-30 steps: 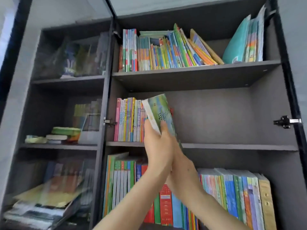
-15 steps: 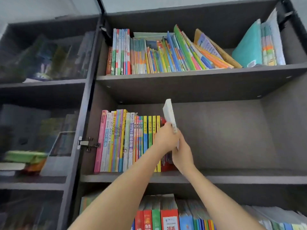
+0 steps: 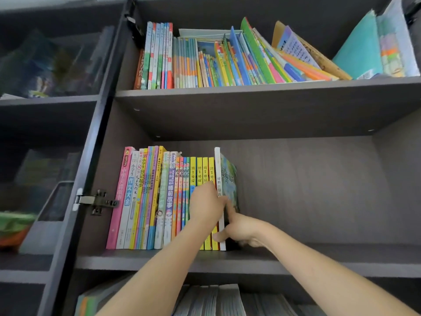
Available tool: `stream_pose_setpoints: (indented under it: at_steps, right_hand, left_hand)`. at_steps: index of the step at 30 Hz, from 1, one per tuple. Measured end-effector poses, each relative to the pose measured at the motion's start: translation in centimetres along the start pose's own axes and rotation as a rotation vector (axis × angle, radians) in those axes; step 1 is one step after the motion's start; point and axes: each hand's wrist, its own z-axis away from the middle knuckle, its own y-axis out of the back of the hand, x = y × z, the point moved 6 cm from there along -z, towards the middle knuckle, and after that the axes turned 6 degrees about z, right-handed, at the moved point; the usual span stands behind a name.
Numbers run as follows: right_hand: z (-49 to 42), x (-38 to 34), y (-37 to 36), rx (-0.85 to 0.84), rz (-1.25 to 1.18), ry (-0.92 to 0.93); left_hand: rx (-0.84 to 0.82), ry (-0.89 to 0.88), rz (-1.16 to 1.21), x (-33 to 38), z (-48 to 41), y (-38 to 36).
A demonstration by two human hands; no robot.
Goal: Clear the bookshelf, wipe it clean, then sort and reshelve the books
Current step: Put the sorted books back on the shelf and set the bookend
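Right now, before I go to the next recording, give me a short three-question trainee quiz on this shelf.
1. True or false: the green-covered book stands rightmost among the books on the middle shelf.
2. The leftmost book there is: A pink, B black, C white.
3. Fill in: the left hand partly covers four matching ____ spines.
Key: 1 true; 2 A; 3 yellow.
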Motion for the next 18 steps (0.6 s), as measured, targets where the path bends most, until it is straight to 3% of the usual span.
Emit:
stream_pose_setpoints:
  at_steps: [3, 8, 13, 18]
  right_hand:
    - [-0.7, 0.5, 0.2, 0.016, -0.048, 0.014]
    - [-1.0, 0.9, 0.6, 0.010, -0.124, 0.034]
    - [-0.9, 0.5, 1.1, 0.062, -0.155, 0.049]
    - [-0.2, -0.3, 1.9, 0.322, -0.042, 0.170]
  left_hand:
    - [0.122, -0.026, -0.017, -0.4, 0.5, 0.8]
    - [0.366, 0.029, -0.421, -1.6, 1.5, 2.5]
    - [0.350, 0.104, -0.416, -2.5, 1.0, 2.3]
    - [0.302, 0.138, -0.401, -2.1, 1.3, 1.6]
